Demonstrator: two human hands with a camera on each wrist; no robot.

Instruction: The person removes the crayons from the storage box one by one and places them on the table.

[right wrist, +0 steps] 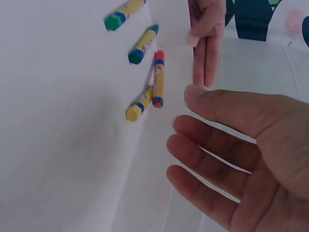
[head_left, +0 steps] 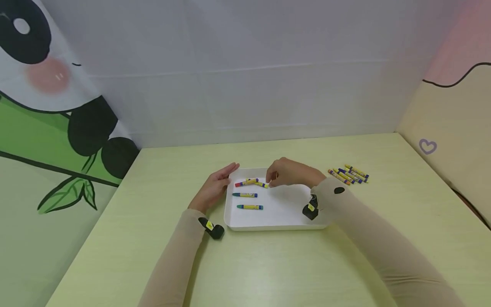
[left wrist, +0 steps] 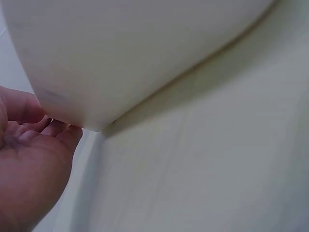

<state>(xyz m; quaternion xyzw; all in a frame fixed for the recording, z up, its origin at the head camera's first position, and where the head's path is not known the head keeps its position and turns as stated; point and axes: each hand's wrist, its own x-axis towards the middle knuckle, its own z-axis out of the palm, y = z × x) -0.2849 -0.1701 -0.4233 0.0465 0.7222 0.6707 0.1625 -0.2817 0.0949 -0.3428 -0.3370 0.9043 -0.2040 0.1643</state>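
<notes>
A white tray [head_left: 284, 215] lies on the table, and my left hand [head_left: 214, 186] grips its left side. In the right wrist view the thumb of that left hand [right wrist: 208, 29] bends over the rim, with straight fingers along the outer wall. Inside the tray, a red crayon [head_left: 245, 183] lies across a yellow crayon [head_left: 262, 184]. Two green crayons, one upper [head_left: 244, 195] and one lower [head_left: 250, 207], lie apart nearer the front. My right hand [head_left: 293, 172] hovers over the tray beside the yellow crayon, fingers loosely bent and parted, holding nothing.
A loose pile of several crayons [head_left: 349, 174] lies on the pale table [head_left: 268, 264], to the right of the tray behind my right forearm. A grey-white backdrop [head_left: 249, 98] stands at the table's far edge, with printed panels at both sides.
</notes>
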